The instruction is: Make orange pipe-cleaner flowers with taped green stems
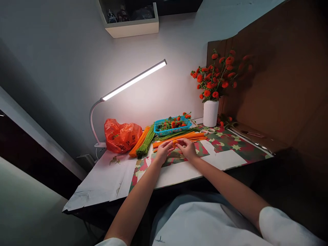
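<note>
Between the fingertips of both hands is a small orange piece (175, 143), held over the front part of the table. My left hand (164, 151) pinches it from the left, and my right hand (188, 149) pinches it from the right. Just behind the hands lie loose orange stems (196, 136). Beyond them a blue basket (160, 132) holds orange flowers with green stems. To the left, bundles of orange stems (139, 141) and green stems (146, 143) lie side by side.
A red plastic bag (120, 135) sits at the back left beside a lit lamp (134, 80). A white ribbed vase (210, 113) with orange flowers (215, 77) stands at the back right. Cardboard (276, 78) rises on the right; a shelf (133, 29) hangs above.
</note>
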A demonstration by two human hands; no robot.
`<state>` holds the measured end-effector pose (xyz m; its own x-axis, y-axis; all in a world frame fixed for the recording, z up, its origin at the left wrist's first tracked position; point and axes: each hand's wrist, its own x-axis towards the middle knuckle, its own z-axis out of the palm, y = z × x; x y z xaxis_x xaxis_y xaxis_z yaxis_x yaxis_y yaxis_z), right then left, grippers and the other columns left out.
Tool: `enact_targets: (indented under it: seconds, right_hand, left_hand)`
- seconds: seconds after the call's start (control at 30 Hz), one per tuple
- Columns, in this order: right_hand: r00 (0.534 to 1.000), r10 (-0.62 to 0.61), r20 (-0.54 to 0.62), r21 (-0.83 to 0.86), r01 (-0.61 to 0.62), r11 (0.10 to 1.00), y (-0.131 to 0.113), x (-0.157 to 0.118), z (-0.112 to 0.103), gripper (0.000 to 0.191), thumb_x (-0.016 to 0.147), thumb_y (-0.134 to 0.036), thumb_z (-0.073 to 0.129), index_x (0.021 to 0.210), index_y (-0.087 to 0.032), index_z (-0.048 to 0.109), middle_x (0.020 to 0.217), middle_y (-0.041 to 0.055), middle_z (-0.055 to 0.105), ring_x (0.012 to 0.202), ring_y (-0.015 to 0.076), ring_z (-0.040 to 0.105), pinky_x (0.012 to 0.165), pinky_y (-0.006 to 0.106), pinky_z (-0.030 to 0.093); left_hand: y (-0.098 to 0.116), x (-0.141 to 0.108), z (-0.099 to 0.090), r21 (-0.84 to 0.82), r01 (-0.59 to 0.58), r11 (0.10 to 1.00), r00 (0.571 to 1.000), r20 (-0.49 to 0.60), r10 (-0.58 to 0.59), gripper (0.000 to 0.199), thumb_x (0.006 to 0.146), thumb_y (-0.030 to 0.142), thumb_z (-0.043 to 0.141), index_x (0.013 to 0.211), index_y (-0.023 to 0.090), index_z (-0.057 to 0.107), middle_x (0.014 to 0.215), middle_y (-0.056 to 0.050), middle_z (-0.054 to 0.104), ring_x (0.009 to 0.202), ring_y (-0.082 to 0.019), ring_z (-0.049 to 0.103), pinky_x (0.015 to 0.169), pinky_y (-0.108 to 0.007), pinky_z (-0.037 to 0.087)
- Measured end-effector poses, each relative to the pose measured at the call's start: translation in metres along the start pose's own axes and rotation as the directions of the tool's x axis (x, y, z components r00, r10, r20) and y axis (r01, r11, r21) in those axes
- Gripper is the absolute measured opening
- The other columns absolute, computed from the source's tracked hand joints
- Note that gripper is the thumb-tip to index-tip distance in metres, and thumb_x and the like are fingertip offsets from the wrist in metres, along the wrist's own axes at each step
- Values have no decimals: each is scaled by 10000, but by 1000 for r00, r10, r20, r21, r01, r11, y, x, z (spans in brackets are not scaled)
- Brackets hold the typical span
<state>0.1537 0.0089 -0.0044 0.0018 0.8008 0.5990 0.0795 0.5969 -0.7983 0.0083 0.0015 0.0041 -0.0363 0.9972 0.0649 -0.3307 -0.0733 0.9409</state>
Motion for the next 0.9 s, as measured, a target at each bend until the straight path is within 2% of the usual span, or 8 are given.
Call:
enact_targets:
  seconds: [0.13, 0.3, 0.53, 0.7, 0.8, 0.9]
  right_hand:
    - [999, -51, -7, -60, 50, 997, 1, 0, 0, 157, 747, -322, 652, 783, -173, 687, 782, 63, 694, 693, 180, 637, 638, 295, 521]
    - [995, -77, 57, -48, 80, 996, 7, 1, -1, 140, 770, -289, 607, 725, -174, 673, 748, 55, 674, 693, 174, 626, 644, 291, 510]
    - [990, -46, 134, -3, 47, 999, 11, 3, -2, 162, 778, -321, 604, 728, -177, 660, 735, 42, 662, 675, 169, 615, 624, 282, 502]
    - [982, -181, 48, -136, 186, 973, 6, 1, -2, 106, 784, -225, 604, 846, -189, 681, 816, 55, 663, 741, 186, 614, 700, 315, 503]
    - [960, -261, 104, -170, 276, 946, 7, 1, -2, 114, 807, -195, 581, 839, -202, 691, 816, 53, 654, 786, 194, 615, 738, 324, 500]
    - [948, -286, 140, -187, 309, 933, 9, 2, -2, 139, 824, -177, 558, 824, -208, 693, 816, 55, 644, 797, 194, 610, 744, 324, 497]
  left_hand:
    - [-1, -2, 0, 170, -76, 982, 997, 41, 70, 417, 501, 385, 849, 814, 135, 733, 814, -72, 724, 712, -166, 657, 732, -300, 525]
    - [-4, -2, -3, 290, -215, 933, 977, 77, 201, 347, 558, 407, 812, 774, 144, 744, 756, -68, 730, 684, -178, 659, 689, -295, 523]
    - [-7, 0, -8, 345, -252, 904, 967, 123, 222, 330, 608, 418, 780, 806, 156, 750, 774, -76, 734, 673, -183, 665, 678, -294, 521]
    - [-8, 2, -7, 353, -284, 892, 959, 105, 263, 315, 632, 410, 764, 819, 157, 751, 764, -64, 727, 671, -169, 651, 654, -270, 508]
    - [-11, 5, -9, 374, -290, 881, 957, 92, 276, 290, 621, 385, 775, 808, 165, 754, 727, -51, 721, 638, -160, 639, 627, -258, 496]
    - [-13, 6, -12, 381, -306, 872, 952, 104, 288, 269, 622, 374, 775, 803, 176, 756, 748, -53, 728, 658, -170, 649, 643, -266, 501]
